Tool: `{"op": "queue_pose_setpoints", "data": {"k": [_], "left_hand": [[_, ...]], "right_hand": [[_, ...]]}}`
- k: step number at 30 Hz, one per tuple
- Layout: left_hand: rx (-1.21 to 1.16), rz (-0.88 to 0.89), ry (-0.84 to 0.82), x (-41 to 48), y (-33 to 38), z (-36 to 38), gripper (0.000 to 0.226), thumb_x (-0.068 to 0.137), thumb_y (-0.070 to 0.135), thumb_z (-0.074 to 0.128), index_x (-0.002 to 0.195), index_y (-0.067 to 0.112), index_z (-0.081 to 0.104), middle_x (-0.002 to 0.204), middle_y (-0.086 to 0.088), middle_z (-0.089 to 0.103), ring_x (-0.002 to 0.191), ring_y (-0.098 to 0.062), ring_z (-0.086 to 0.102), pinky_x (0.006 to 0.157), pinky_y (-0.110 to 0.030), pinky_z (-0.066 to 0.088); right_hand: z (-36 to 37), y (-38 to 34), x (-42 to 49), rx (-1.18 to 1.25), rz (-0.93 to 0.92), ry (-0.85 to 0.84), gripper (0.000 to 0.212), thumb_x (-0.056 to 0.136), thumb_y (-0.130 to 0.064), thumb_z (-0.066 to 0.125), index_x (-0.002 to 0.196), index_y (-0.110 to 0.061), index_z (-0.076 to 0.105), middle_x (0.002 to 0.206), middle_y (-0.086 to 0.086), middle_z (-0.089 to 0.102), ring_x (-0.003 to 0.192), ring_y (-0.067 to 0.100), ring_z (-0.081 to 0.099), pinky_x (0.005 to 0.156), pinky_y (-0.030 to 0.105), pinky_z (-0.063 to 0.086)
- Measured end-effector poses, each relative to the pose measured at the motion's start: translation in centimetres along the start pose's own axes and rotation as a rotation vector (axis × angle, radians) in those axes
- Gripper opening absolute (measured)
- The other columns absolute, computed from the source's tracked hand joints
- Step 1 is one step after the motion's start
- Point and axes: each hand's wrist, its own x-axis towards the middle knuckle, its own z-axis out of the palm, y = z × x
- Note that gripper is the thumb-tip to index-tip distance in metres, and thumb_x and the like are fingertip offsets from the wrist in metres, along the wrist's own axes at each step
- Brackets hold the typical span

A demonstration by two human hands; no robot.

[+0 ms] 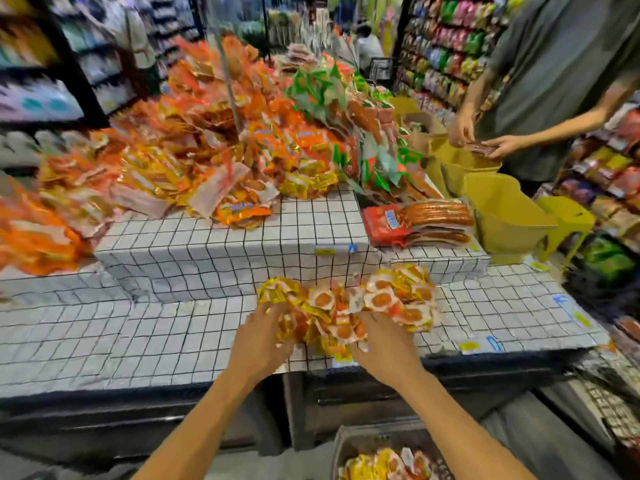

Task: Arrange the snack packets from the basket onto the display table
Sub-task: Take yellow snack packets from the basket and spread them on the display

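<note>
No writing could be read: the print on the wrappers and the small yellow-and-blue price tags (334, 250) on the shelf edges was too blurred.

The heap of yellow-and-white plastic snack packets with round orange centres (349, 308) lay on the low front step of the display table covered in white cloth with a black grid (138, 327), near its front edge. The person's left hand (263, 336) rested on the left side of this heap, fingers spread apart and lying flat over the packets. The right hand (382, 337) pressed on the near right part of the heap, its fingers also apart, their tips on the wrappers. I could not tell if either hand gripped a packet or only touched them.

Below, beside the right forearm, the grey basket (346, 441) held more packets of the same kind.

On the higher step behind lay a big pile of orange and yellow foil packets (194, 157), then green packets (322, 88), and a flat stack of long reddish sausage packs (433, 220). At the right a second person in a grey shirt (568, 64) held packs over a yellow plastic bin (464, 168).
</note>
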Motion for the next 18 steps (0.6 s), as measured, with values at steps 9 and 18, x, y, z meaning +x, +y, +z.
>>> {"op": "queue_pose_setpoints", "data": {"k": [9, 18], "left_hand": [[0.081, -0.053, -0.235, 5.7, -3.5, 3.5, 0.138, 0.057, 0.068, 0.079, 0.147, 0.045, -0.024, 0.16, -0.003, -0.026, 0.149, -0.032, -0.017, 0.114, -0.059, 0.029], [0.08, -0.029, -0.106, 7.5, -3.4, 5.6, 0.144, 0.051, 0.068, 0.082, 0.147, 0.044, -0.023, 0.162, 0.0, -0.02, 0.149, -0.029, -0.021, 0.108, -0.061, 0.036]], "right_hand": [[4.7, -1.9, 6.7, 0.03, 0.027, -0.181, 0.118, 0.072, -0.068, 0.07, 0.157, -0.03, -0.002, 0.165, -0.001, -0.008, 0.153, 0.025, -0.002, 0.117, 0.054, 0.023], [8.1, -2.4, 9.1, -0.037, 0.092, -0.133, 0.131, 0.067, -0.065, 0.072, 0.152, -0.035, -0.023, 0.161, -0.001, -0.027, 0.149, 0.026, -0.026, 0.116, 0.064, 0.019]]}}
